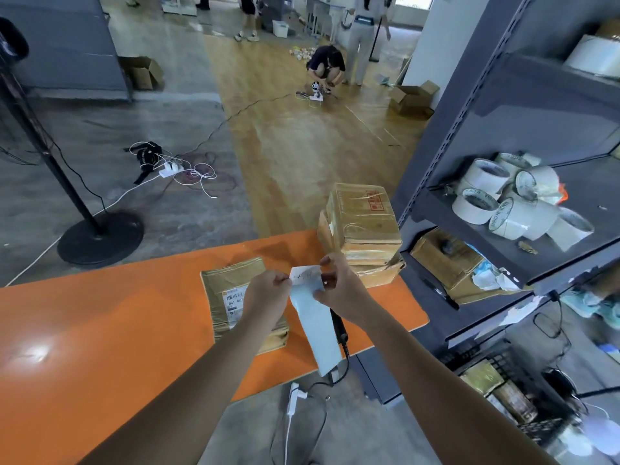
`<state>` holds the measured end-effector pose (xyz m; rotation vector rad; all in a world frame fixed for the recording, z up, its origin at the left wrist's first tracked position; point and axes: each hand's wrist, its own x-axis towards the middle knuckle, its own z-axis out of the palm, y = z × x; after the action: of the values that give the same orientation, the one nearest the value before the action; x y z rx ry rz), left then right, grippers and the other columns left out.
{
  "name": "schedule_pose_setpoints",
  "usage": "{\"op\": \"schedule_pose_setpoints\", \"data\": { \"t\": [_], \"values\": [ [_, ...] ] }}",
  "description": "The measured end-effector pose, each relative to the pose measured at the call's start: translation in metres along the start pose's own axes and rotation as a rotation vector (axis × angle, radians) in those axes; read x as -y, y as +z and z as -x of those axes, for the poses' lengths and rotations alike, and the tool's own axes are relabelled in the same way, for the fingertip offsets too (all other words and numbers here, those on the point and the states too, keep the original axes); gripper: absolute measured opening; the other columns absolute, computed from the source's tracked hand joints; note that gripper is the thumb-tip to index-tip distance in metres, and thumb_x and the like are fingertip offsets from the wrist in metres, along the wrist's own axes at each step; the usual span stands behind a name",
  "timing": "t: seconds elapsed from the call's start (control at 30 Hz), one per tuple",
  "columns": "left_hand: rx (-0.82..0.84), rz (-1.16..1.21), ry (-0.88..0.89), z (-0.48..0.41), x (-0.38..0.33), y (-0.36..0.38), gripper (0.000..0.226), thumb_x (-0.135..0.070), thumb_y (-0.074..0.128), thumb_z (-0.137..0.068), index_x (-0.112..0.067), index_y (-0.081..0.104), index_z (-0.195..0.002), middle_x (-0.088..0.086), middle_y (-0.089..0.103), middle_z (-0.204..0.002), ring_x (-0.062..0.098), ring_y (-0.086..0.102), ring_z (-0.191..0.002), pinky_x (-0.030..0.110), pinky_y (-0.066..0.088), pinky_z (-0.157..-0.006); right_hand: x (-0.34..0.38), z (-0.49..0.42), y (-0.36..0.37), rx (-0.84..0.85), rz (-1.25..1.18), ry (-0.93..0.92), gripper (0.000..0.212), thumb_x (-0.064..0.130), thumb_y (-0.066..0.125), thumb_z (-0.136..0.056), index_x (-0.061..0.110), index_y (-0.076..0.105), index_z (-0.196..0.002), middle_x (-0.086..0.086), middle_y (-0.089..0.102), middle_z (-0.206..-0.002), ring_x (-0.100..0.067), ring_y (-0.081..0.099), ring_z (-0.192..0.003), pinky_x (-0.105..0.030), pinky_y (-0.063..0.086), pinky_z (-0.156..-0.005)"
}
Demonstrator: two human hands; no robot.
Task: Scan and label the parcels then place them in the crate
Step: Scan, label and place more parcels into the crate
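Your left hand [268, 292] pinches the left edge of a white label [306, 274], with the thumb and fingertips curled onto it. Your right hand [340, 290] grasps the label's right side, thumb on its top corner and fingers curled in below, where the label meets a pale blue strip [318, 333]. You hold the label up in the air above the orange table [100, 330]. The strip hangs from it towards the table's near edge.

A flat brown parcel [231, 280] lies on the table just under your left hand, and that wrist hides part of its barcode sticker. A stack [364, 226] of more brown parcels sits on the table's far right corner, close beside the grey shelf [446, 135]. A black scanner [338, 325] lies on the table behind the strip and is mostly hidden by it. Its cable drops over the near edge.

The black crate [503, 364] stands on the floor at your lower right, under the shelf, with taped parcels inside it. White tape rolls [503, 199] are piled on a middle shelf board.
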<state>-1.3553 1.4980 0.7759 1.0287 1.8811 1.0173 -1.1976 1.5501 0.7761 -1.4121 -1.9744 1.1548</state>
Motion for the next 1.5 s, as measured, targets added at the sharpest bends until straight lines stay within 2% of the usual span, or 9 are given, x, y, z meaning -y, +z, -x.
{"op": "schedule_pose_setpoints", "data": {
  "t": [0.13, 0.27, 0.57, 0.7, 0.93, 1.07, 1.17, 1.37, 1.5],
  "values": [
    [0.006, -0.010, -0.082, -0.008, 0.006, 0.012, 0.017, -0.014, 0.055, -0.092, -0.008, 0.071, -0.095, 0.003, 0.059, -0.071, 0.022, 0.053, -0.068, 0.025, 0.033, -0.054, -0.021, -0.006, 0.006, 0.002, 0.082, -0.009, 0.057, 0.000, 0.066, -0.080, 0.025, 0.041, -0.126, 0.006, 0.063, -0.095, -0.025, 0.067, -0.087, -0.043, 0.058, -0.077],
    [-0.021, -0.011, -0.168, -0.015, 0.016, 0.018, 0.021, -0.010, 0.053, -0.090, -0.006, 0.073, -0.094, 0.009, 0.068, -0.079, 0.029, 0.053, -0.063, 0.025, 0.032, -0.051, -0.040, -0.016, 0.018, 0.030, 0.155, 0.015, 0.072, -0.003, 0.065, -0.082, 0.024, 0.034, -0.141, -0.006, 0.066, -0.108, -0.024, 0.068, -0.090, -0.034, 0.057, -0.077],
    [-0.112, 0.041, -0.407, -0.019, 0.047, 0.016, 0.035, -0.006, 0.050, -0.085, -0.013, 0.046, -0.051, -0.001, 0.045, -0.045, 0.019, 0.041, -0.046, 0.022, 0.028, -0.047, -0.081, -0.035, 0.061, 0.149, 0.394, 0.087, 0.029, 0.000, 0.060, -0.087, 0.015, 0.045, -0.107, -0.003, 0.057, -0.101, -0.027, 0.058, -0.098, -0.034, 0.043, -0.074],
    [-0.122, 0.112, -0.423, -0.016, 0.061, 0.008, 0.029, -0.006, 0.050, -0.086, -0.011, 0.058, -0.059, 0.005, 0.064, -0.066, 0.018, 0.052, -0.054, 0.022, 0.035, -0.051, -0.086, -0.036, 0.079, 0.172, 0.405, 0.094, 0.033, 0.007, 0.065, -0.086, 0.022, 0.039, -0.100, -0.004, 0.057, -0.097, -0.030, 0.061, -0.095, -0.033, 0.041, -0.072],
    [-0.136, 0.122, -0.424, -0.014, 0.085, -0.015, 0.027, -0.005, 0.049, -0.086, -0.012, 0.045, -0.060, 0.012, 0.056, -0.074, 0.020, 0.052, -0.067, 0.026, 0.027, -0.052, -0.083, -0.036, 0.087, 0.203, 0.396, 0.092, 0.031, 0.021, 0.068, -0.088, 0.015, 0.050, -0.113, -0.012, 0.061, -0.110, -0.031, 0.059, -0.102, -0.030, 0.040, -0.074],
    [-0.121, 0.054, -0.378, -0.010, 0.091, -0.030, 0.025, -0.007, 0.048, -0.086, -0.010, 0.047, -0.062, 0.012, 0.058, -0.074, 0.019, 0.041, -0.051, 0.025, 0.026, -0.050, -0.061, -0.033, 0.085, 0.088, 0.359, 0.087, 0.017, 0.022, 0.055, -0.098, 0.010, 0.059, -0.109, -0.011, 0.067, -0.104, -0.030, 0.063, -0.096, -0.036, 0.050, -0.078],
    [-0.117, 0.071, -0.360, -0.008, 0.100, -0.039, 0.032, -0.007, 0.048, -0.086, -0.013, 0.039, -0.056, 0.011, 0.051, -0.067, 0.019, 0.046, -0.061, 0.027, 0.023, -0.051, -0.038, -0.030, 0.092, 0.081, 0.323, 0.031, 0.021, 0.024, 0.051, -0.100, 0.010, 0.063, -0.109, -0.007, 0.066, -0.106, -0.024, 0.062, -0.096, -0.033, 0.048, -0.080],
    [-0.143, 0.047, -0.394, 0.000, 0.108, -0.054, 0.037, -0.008, 0.051, -0.085, -0.012, 0.038, -0.051, 0.006, 0.045, -0.053, 0.019, 0.040, -0.047, 0.024, 0.024, -0.050, -0.009, -0.022, 0.126, 0.197, 0.258, -0.050, 0.024, 0.030, 0.050, -0.100, 0.012, 0.064, -0.094, -0.001, 0.063, -0.087, -0.017, 0.059, -0.080, -0.024, 0.037, -0.059],
    [-0.116, 0.001, -0.385, 0.004, 0.110, -0.060, 0.040, -0.006, 0.050, -0.085, -0.013, 0.034, -0.049, 0.001, 0.037, -0.047, 0.015, 0.039, -0.039, 0.021, 0.020, -0.041, -0.003, -0.022, 0.139, 0.210, 0.238, -0.037, 0.020, 0.028, 0.056, -0.096, 0.011, 0.065, -0.104, 0.001, 0.064, -0.093, -0.017, 0.061, -0.090, -0.030, 0.048, -0.074]
  ]
}}
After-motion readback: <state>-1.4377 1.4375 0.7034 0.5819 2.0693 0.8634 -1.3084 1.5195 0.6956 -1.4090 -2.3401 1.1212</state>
